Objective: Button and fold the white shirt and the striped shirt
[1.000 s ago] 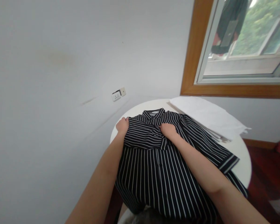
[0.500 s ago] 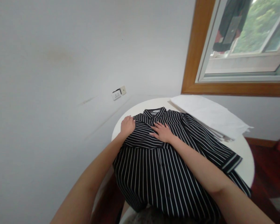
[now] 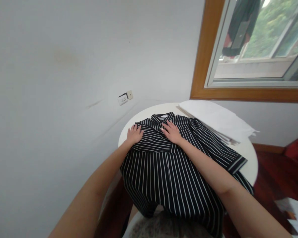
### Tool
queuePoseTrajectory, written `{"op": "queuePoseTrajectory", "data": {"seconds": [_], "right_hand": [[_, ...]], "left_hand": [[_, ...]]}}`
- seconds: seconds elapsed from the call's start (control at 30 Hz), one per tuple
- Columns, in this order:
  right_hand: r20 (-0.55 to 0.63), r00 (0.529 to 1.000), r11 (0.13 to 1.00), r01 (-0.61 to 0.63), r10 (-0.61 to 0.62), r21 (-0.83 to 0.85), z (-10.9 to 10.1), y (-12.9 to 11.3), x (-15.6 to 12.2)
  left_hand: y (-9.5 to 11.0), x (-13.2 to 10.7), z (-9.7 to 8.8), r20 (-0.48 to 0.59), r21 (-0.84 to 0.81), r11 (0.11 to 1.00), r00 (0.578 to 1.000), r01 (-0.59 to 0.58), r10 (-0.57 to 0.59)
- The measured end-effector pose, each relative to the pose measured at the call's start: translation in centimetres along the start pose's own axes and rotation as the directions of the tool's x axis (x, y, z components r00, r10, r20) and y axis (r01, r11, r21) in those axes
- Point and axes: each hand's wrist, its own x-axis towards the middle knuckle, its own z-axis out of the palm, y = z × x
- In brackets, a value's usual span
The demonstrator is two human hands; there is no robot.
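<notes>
A black shirt with white stripes (image 3: 161,172) lies spread over a round white table (image 3: 125,132), its collar toward the wall and its hem hanging over the near edge. Its left-hand sleeve is folded inward across the chest, while the other sleeve stretches out to the right. My left hand (image 3: 135,134) rests flat with fingers apart on the shoulder end of the folded sleeve. On the chest just below the collar lies my right hand (image 3: 172,132), open, its fingers spread on the cloth. Neither hand grips anything.
A stack of white sheet-like material (image 3: 216,119) lies at the table's back right. Behind the table is a wall with a power socket (image 3: 123,99). A wood-framed window (image 3: 197,89) is at the right. White pieces (image 3: 295,211) lie low on the right, near the dark red floor.
My left hand has gone from curled at the sleeve's edge to lying flat with fingers spread. My right hand has shifted up the chest toward the collar. The view has moved slightly.
</notes>
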Motion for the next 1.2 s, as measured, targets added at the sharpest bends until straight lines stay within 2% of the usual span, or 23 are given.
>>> {"op": "queuePoseTrajectory", "data": {"seconds": [0.1,0.17,0.23,0.33,0.4,0.5,0.6,0.73,0.83,0.97,1.2], "right_hand": [[0.030,0.997,0.996,-0.067,0.069,-0.060,-1.3,1.2,0.5],[0.058,0.996,0.989,-0.064,0.072,-0.136,-1.8,2.3,0.4],[0.075,0.994,0.980,-0.063,0.078,-0.191,-1.9,3.2,-0.1],[0.096,0.988,0.967,-0.096,0.122,-0.235,-1.2,4.2,-1.4],[0.090,0.986,0.961,-0.113,0.140,-0.251,-0.7,4.5,-2.1],[0.046,0.993,0.963,-0.091,0.106,-0.253,-1.2,4.8,-2.4],[-0.044,0.988,0.939,-0.153,0.147,-0.308,-3.6,5.8,-1.8],[-0.182,0.929,0.795,-0.371,0.324,-0.479,-7.8,8.7,-1.0],[-0.202,0.905,0.723,-0.421,0.374,-0.548,-9.6,11.1,-1.2],[-0.194,0.901,0.703,-0.426,0.389,-0.569,-9.3,12.4,-1.8],[-0.192,0.896,0.688,-0.431,0.399,-0.584,-7.3,11.7,-2.2]], "left_hand": [[2.9,-1.0,-1.7,-0.053,0.014,0.999,0.997,-0.047,0.048],[6.0,-1.9,-2.9,-0.119,0.000,0.985,0.978,-0.170,0.169],[9.1,-2.8,-3.5,-0.175,-0.020,0.956,0.942,-0.294,0.286],[12.6,-3.8,-2.7,-0.163,-0.089,0.937,0.933,-0.337,0.320],[13.6,-4.2,-1.4,-0.117,-0.133,0.940,0.947,-0.315,0.301],[13.9,-4.3,0.6,-0.087,-0.161,0.940,0.953,-0.302,0.291],[13.6,-4.2,1.3,-0.089,-0.182,0.931,0.948,-0.316,0.304],[13.4,-4.0,1.0,-0.069,-0.220,0.924,0.950,-0.312,0.304],[13.4,-3.9,1.0,-0.065,-0.233,0.922,0.951,-0.310,0.304],[13.3,-4.0,1.0,-0.066,-0.241,0.918,0.949,-0.315,0.308],[13.3,-4.0,0.8,-0.056,-0.259,0.911,0.947,-0.320,0.316]]}}
